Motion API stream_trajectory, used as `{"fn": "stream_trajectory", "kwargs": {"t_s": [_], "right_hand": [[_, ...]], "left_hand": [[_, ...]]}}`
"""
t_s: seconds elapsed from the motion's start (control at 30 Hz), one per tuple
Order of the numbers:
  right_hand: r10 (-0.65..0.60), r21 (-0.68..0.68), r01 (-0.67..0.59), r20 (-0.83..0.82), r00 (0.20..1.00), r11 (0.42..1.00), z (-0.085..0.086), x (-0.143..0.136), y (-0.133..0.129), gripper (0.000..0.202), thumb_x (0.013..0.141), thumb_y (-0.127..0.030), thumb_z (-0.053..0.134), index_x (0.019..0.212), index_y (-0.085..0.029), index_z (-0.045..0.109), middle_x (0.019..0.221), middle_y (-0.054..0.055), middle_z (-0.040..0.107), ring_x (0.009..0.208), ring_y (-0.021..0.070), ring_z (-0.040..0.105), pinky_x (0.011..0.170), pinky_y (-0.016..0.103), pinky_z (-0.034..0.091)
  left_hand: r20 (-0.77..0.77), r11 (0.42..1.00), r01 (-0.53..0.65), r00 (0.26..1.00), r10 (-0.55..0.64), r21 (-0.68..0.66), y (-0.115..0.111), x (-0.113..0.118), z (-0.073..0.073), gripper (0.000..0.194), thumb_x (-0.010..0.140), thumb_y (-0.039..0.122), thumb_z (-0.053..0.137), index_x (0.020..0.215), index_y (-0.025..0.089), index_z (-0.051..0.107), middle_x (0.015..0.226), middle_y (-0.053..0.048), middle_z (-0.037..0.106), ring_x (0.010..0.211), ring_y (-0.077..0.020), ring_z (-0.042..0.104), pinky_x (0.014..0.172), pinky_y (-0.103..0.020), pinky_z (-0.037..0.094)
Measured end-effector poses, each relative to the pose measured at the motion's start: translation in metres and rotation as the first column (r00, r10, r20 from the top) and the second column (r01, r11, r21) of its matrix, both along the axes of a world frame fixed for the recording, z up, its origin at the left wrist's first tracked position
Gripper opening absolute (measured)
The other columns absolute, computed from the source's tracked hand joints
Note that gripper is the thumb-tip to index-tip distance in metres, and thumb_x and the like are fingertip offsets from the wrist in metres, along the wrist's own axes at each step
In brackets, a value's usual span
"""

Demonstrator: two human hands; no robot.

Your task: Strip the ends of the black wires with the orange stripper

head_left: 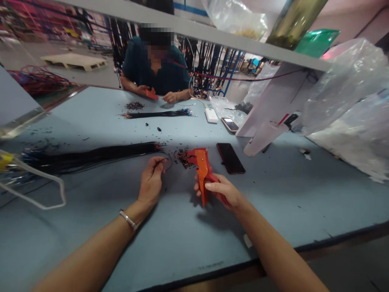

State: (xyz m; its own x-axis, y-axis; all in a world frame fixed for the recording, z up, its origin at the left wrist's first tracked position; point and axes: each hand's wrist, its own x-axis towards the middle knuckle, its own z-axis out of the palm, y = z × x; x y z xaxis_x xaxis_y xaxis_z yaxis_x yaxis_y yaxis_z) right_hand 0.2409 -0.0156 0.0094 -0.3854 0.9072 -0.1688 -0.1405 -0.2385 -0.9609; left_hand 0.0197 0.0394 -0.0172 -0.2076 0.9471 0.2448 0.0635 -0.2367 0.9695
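Observation:
My left hand [152,178] pinches the end of a thin black wire [170,160], which curves to the right of the fingertips. To its right, my right hand [223,190] is wrapped round the handles of an orange and red wire stripper [202,166], its head pointing away from me. Beside the tool's head lies a small pile of cut insulation bits [183,158]. A long bundle of black wires [100,157] stretches across the left of the blue-grey table [170,239], just beyond my left hand.
A black phone [231,158] lies right of the tool. Across the table a person [154,69] holds a red tool [151,94] near a second wire bundle [154,114]. A white post [264,101], plastic bags [343,89] and an overhead shelf edge [188,26] stand around.

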Motion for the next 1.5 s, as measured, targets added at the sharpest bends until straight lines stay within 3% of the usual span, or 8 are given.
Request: {"fn": "stream_trajectory", "kwargs": {"t_s": [0.13,0.3,0.57,0.87,1.1,1.23,1.4,1.5], "right_hand": [[-0.050,0.279,-0.092,0.461,0.886,0.956,0.018,0.004,-0.007,0.027,0.079,-0.035,0.060,0.098,-0.015,0.062,0.089,0.006,0.064,0.075,0.0189,0.059,0.065,0.030,0.047],[-0.412,0.656,-0.406,0.733,0.540,0.636,0.018,-0.005,-0.016,0.046,0.070,-0.016,0.060,0.116,-0.014,0.059,0.104,0.012,0.065,0.092,0.0261,0.058,0.082,0.038,0.040],[-0.459,0.524,-0.708,0.833,0.309,0.473,0.006,-0.032,-0.011,0.041,0.074,-0.011,0.058,0.115,-0.014,0.060,0.092,0.011,0.066,0.083,0.0240,0.055,0.082,0.040,0.031],[-0.694,0.590,-0.514,0.720,-0.013,0.622,0.012,-0.012,0.004,0.039,0.079,-0.009,0.052,0.117,-0.007,0.061,0.095,0.019,0.065,0.084,0.0295,0.055,0.084,0.046,0.029],[-0.600,0.585,-0.605,0.772,0.211,0.540,0.002,-0.011,-0.005,0.045,0.073,-0.013,0.058,0.119,-0.014,0.060,0.096,0.012,0.066,0.087,0.0265,0.056,0.085,0.043,0.029],[-0.584,0.543,-0.632,0.793,0.170,0.553,0.000,-0.011,-0.003,0.044,0.073,-0.010,0.057,0.117,-0.013,0.062,0.092,0.012,0.067,0.084,0.0269,0.058,0.086,0.044,0.030],[-0.707,0.675,-0.347,0.706,0.045,0.652,-0.005,0.011,0.007,0.046,0.071,-0.013,0.059,0.117,-0.010,0.063,0.098,0.018,0.067,0.088,0.0309,0.059,0.086,0.047,0.034],[-0.656,0.687,-0.047,0.709,0.258,0.725,-0.005,0.023,0.012,0.051,0.065,-0.017,0.061,0.116,-0.017,0.063,0.100,0.012,0.068,0.088,0.0279,0.061,0.083,0.042,0.041]], "left_hand": [[0.179,0.977,-0.211,0.962,0.205,0.020,0.007,-0.005,0.000,0.005,0.078,0.019,0.052,0.078,0.019,0.057,0.063,0.003,0.056,0.060,-0.0114,0.052,0.062,-0.023,0.042],[0.342,0.943,-0.327,0.880,0.329,-0.065,0.012,-0.007,0.000,0.009,0.076,0.014,0.048,0.078,0.018,0.056,0.060,0.003,0.058,0.057,-0.0103,0.054,0.058,-0.022,0.042],[0.366,0.940,-0.324,0.866,0.341,-0.108,0.012,-0.005,0.004,0.009,0.073,0.012,0.048,0.075,0.017,0.055,0.057,0.004,0.057,0.054,-0.0100,0.054,0.057,-0.022,0.042],[0.273,0.956,-0.270,0.917,0.292,-0.115,0.008,-0.003,0.004,0.007,0.073,0.018,0.049,0.077,0.018,0.055,0.059,0.003,0.059,0.053,-0.0095,0.054,0.052,-0.020,0.038],[0.241,0.953,-0.278,0.923,0.299,-0.120,0.007,-0.003,0.004,0.008,0.075,0.019,0.049,0.079,0.018,0.056,0.060,0.002,0.060,0.054,-0.0094,0.055,0.048,-0.019,0.036],[0.227,0.966,-0.247,0.939,0.258,-0.076,0.005,-0.004,0.003,0.008,0.077,0.020,0.052,0.082,0.017,0.058,0.064,0.001,0.061,0.055,-0.0084,0.054,0.047,-0.017,0.037],[0.251,0.986,-0.163,0.953,0.167,-0.037,0.003,-0.003,0.004,0.018,0.077,0.030,0.062,0.088,0.017,0.065,0.075,-0.002,0.065,0.060,-0.0097,0.057,0.041,-0.015,0.035],[0.289,0.999,-0.006,0.957,0.018,-0.043,0.000,0.000,0.006,0.024,0.073,0.035,0.069,0.090,0.017,0.068,0.080,-0.005,0.068,0.064,-0.0128,0.060,0.040,-0.017,0.036]]}}
